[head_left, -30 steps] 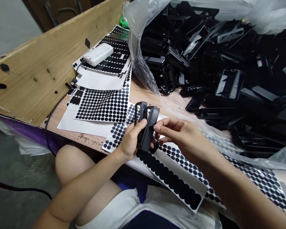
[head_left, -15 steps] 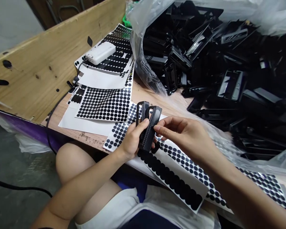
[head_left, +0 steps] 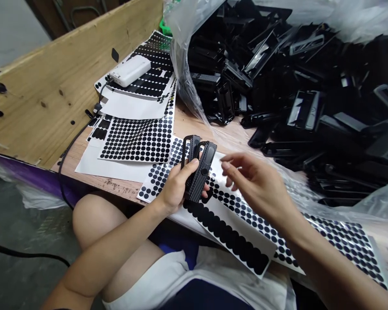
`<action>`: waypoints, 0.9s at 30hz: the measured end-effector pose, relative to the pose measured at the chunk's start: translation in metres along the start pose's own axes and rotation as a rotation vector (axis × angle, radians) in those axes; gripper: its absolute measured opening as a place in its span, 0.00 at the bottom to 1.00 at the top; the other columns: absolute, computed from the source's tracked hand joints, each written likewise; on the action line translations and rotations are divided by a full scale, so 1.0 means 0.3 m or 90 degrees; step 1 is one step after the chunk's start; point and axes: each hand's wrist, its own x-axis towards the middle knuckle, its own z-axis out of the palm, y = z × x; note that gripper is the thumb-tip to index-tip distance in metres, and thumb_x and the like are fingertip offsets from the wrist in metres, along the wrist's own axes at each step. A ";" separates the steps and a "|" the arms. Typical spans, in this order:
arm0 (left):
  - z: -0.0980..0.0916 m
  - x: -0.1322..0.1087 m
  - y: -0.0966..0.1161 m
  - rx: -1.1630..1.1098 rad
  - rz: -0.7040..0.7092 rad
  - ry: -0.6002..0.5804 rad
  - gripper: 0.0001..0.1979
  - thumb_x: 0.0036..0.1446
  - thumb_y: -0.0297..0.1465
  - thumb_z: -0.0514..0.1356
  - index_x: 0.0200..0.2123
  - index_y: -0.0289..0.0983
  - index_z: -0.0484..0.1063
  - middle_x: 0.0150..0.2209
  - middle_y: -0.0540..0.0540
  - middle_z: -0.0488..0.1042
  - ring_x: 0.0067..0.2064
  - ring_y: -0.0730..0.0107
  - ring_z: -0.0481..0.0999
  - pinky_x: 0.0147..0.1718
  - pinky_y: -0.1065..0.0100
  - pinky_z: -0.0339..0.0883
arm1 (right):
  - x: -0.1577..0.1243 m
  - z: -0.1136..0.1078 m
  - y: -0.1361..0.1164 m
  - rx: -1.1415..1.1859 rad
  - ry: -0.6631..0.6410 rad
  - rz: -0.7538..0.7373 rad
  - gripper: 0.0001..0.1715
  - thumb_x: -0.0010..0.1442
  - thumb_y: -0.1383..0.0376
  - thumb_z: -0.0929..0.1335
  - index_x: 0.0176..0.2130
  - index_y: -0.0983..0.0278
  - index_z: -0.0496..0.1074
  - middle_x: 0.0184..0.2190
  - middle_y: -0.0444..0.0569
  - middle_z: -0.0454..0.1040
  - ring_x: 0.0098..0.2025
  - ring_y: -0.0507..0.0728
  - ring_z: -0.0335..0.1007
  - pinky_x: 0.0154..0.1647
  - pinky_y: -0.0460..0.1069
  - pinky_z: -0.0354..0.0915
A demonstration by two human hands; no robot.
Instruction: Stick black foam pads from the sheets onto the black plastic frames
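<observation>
My left hand (head_left: 177, 185) is closed around two black plastic parts with a carbon-weave texture, thumb on top. On the nearer part (head_left: 198, 183) are a smooth long oval patch and a round black dot (head_left: 204, 168). The other textured part (head_left: 194, 146), with a thin loop frame, lies behind it to the left. A white backing strip with overlapping black round stickers (head_left: 233, 237) runs out from under the left hand toward my lap. To the right of the parts, my right hand (head_left: 250, 176) hovers without touching them, fingers loosely bent and apart, nothing visible in them.
A clear plastic bag (head_left: 184, 73) full of black plastic parts (head_left: 278, 86) stands at the right. Sheets of round black stickers (head_left: 139, 140) cover the table, with a white power bank (head_left: 131, 70) and cable on them. A wooden board (head_left: 67, 82) edges the left side.
My right hand has drawn back from the nearer part to the right, leaving a gap. The round dot where its fingertips were now shows. My left hand keeps its hold.
</observation>
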 end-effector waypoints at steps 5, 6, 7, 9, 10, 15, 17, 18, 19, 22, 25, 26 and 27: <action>0.007 0.005 0.000 -0.008 0.025 0.031 0.19 0.58 0.46 0.64 0.34 0.33 0.74 0.24 0.46 0.76 0.27 0.65 0.80 0.26 0.69 0.74 | -0.104 0.022 0.044 -0.120 -0.079 -0.104 0.08 0.64 0.58 0.71 0.37 0.59 0.80 0.32 0.50 0.82 0.31 0.60 0.77 0.32 0.54 0.69; 0.008 0.007 -0.002 -0.009 0.027 0.033 0.19 0.59 0.46 0.64 0.35 0.33 0.74 0.24 0.46 0.76 0.28 0.64 0.81 0.29 0.69 0.75 | -0.120 0.020 0.036 -0.091 -0.072 -0.143 0.07 0.64 0.61 0.70 0.36 0.59 0.79 0.31 0.49 0.81 0.31 0.60 0.77 0.32 0.53 0.69; 0.007 0.008 -0.003 -0.009 0.028 0.034 0.19 0.59 0.46 0.64 0.35 0.33 0.74 0.24 0.46 0.76 0.30 0.63 0.82 0.31 0.68 0.76 | -0.131 0.010 0.023 -0.053 -0.076 -0.171 0.07 0.65 0.62 0.70 0.35 0.59 0.79 0.31 0.48 0.81 0.32 0.59 0.77 0.33 0.53 0.70; 0.005 0.010 -0.005 -0.004 0.026 0.026 0.20 0.59 0.46 0.63 0.34 0.33 0.75 0.22 0.46 0.76 0.31 0.62 0.83 0.32 0.69 0.76 | -0.129 -0.026 -0.008 0.032 -0.084 -0.175 0.07 0.65 0.61 0.71 0.34 0.58 0.79 0.30 0.47 0.80 0.32 0.57 0.76 0.33 0.51 0.71; 0.002 0.010 -0.005 0.000 0.024 0.019 0.20 0.59 0.47 0.64 0.33 0.33 0.75 0.21 0.46 0.75 0.30 0.63 0.83 0.30 0.70 0.75 | -0.115 -0.049 -0.022 0.072 -0.077 -0.148 0.06 0.64 0.59 0.73 0.34 0.57 0.79 0.31 0.47 0.79 0.32 0.57 0.76 0.32 0.50 0.71; -0.015 0.012 -0.006 0.021 -0.010 -0.042 0.22 0.56 0.49 0.65 0.30 0.33 0.74 0.23 0.47 0.75 0.23 0.68 0.79 0.17 0.75 0.65 | 0.027 -0.132 -0.060 0.253 -0.053 0.017 0.17 0.51 0.49 0.79 0.30 0.58 0.80 0.39 0.49 0.79 0.40 0.59 0.75 0.38 0.51 0.73; -0.021 0.014 -0.007 0.024 -0.017 -0.064 0.22 0.57 0.48 0.65 0.30 0.32 0.74 0.23 0.47 0.75 0.23 0.69 0.79 0.18 0.75 0.67 | 0.077 -0.131 -0.067 0.282 -0.084 0.047 0.20 0.47 0.48 0.81 0.28 0.59 0.79 0.42 0.49 0.80 0.43 0.60 0.75 0.40 0.51 0.73; -0.023 0.014 -0.007 0.024 -0.017 -0.071 0.22 0.57 0.48 0.65 0.30 0.32 0.74 0.23 0.46 0.75 0.23 0.69 0.79 0.20 0.75 0.68 | 0.094 -0.127 -0.070 0.284 -0.103 0.056 0.20 0.46 0.48 0.81 0.28 0.59 0.80 0.42 0.49 0.80 0.44 0.60 0.75 0.40 0.51 0.72; -0.024 0.014 -0.007 0.024 -0.017 -0.076 0.22 0.57 0.48 0.64 0.29 0.32 0.74 0.22 0.46 0.75 0.23 0.69 0.78 0.21 0.74 0.69 | 0.105 -0.121 -0.074 0.282 -0.119 0.061 0.20 0.46 0.48 0.81 0.28 0.59 0.80 0.41 0.49 0.80 0.44 0.59 0.75 0.41 0.50 0.72; -0.025 0.013 -0.005 0.024 -0.028 -0.083 0.22 0.57 0.48 0.64 0.27 0.32 0.73 0.22 0.46 0.74 0.21 0.70 0.77 0.20 0.74 0.68 | 0.120 -0.109 -0.083 0.272 -0.147 0.061 0.21 0.44 0.48 0.82 0.29 0.59 0.81 0.38 0.48 0.80 0.42 0.58 0.74 0.41 0.50 0.70; -0.022 0.013 -0.002 0.021 -0.042 -0.083 0.22 0.56 0.47 0.64 0.27 0.32 0.73 0.22 0.47 0.74 0.20 0.70 0.76 0.18 0.74 0.66 | 0.125 -0.109 -0.086 0.256 -0.167 0.050 0.21 0.46 0.47 0.81 0.29 0.60 0.81 0.35 0.48 0.80 0.40 0.58 0.74 0.42 0.51 0.70; -0.022 0.013 -0.001 0.020 -0.043 -0.083 0.22 0.55 0.47 0.64 0.26 0.32 0.73 0.22 0.47 0.74 0.20 0.71 0.76 0.18 0.74 0.66 | 0.128 -0.110 -0.087 0.248 -0.173 0.047 0.21 0.46 0.47 0.81 0.29 0.60 0.81 0.35 0.48 0.80 0.40 0.58 0.73 0.42 0.51 0.70; -0.022 0.013 -0.001 0.020 -0.045 -0.083 0.22 0.55 0.47 0.64 0.26 0.32 0.73 0.21 0.47 0.74 0.20 0.71 0.76 0.18 0.74 0.66 | 0.131 -0.112 -0.087 0.240 -0.176 0.044 0.21 0.47 0.47 0.81 0.29 0.60 0.81 0.35 0.48 0.80 0.40 0.59 0.73 0.42 0.51 0.70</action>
